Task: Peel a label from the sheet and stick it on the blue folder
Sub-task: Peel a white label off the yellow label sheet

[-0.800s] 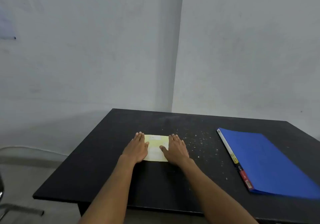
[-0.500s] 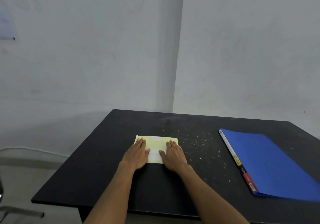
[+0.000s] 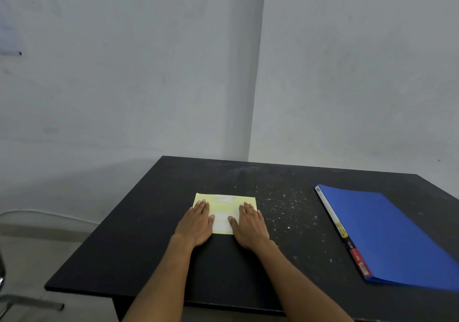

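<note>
Your hands flat on the label sheet

Your left hand [image 3: 197, 223] and right hand [image 3: 250, 224] lie open, palms down, on the yellow label sheet [image 3: 224, 208]; the blue folder [image 3: 387, 234] lies well right of it on the surface [image 3: 139, 259].

**Both hands flat on label sheet; folder lies apart**

A yellow label sheet [image 3: 224, 206] lies flat on the black table [image 3: 154, 247], near its middle. The left hand [image 3: 196, 223] rests palm down on the sheet's left part, fingers extended and together. The right hand [image 3: 250, 224] rests palm down on the right part, likewise flat. White labels [image 3: 221, 221] show between the two thumbs; another sits near the sheet's far edge. The blue folder [image 3: 387, 237] lies closed, well apart to the right, spine toward the sheet. Pale specks mark the tabletop between them.
</note>
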